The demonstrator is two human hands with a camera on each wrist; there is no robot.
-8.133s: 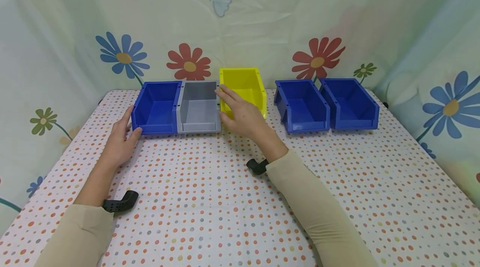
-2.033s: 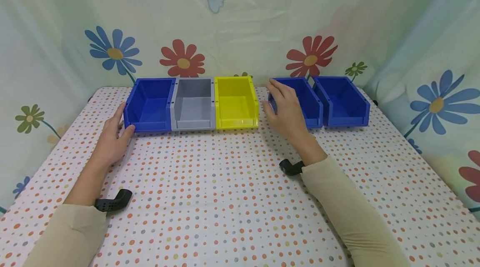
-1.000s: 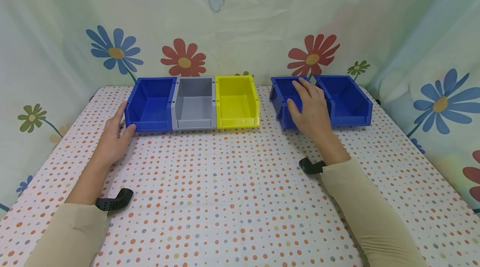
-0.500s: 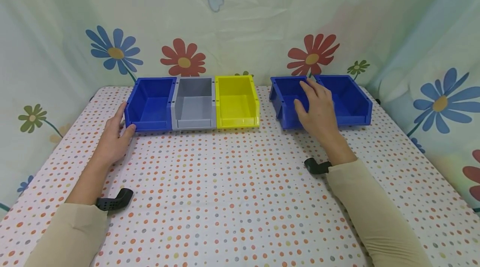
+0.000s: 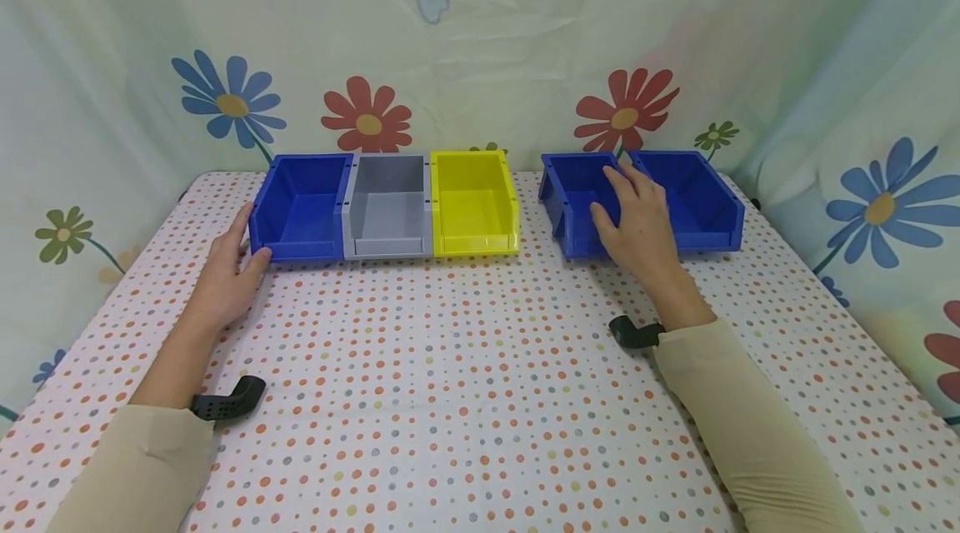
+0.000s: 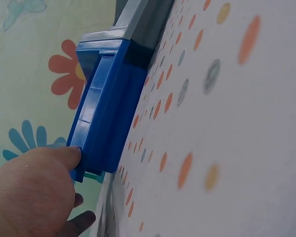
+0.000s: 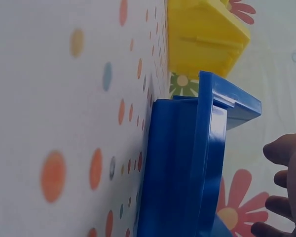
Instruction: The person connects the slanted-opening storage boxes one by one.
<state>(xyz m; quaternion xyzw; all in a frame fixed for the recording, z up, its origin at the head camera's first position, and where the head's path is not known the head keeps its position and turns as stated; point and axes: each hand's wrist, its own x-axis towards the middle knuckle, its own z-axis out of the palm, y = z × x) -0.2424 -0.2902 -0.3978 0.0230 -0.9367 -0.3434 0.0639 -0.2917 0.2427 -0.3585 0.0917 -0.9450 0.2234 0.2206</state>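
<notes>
Reaching across a dotted tablecloth (image 5: pixel 450 400), we touch the near corner of the leftmost blue bin (image 5: pixel 300 221) with our left hand (image 5: pixel 228 279), its fingers loosely extended, grasping nothing; our right hand (image 5: pixel 637 221), half spread, holding nothing, hovers over the middle blue bin (image 5: pixel 577 191). A grey bin (image 5: pixel 387 216) and yellow bin (image 5: pixel 475 212) extend the left row; rightmost is another blue bin (image 5: pixel 705 212), before a flowered curtain (image 5: pixel 525 33).

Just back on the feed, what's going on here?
A person's left hand touches the left blue bin at its front corner; the gray bin and yellow bin follow in line. Past a gap, the right hand hovers over the middle blue bin, apparently not touching it. The far-right blue bin stands beyond.
</notes>
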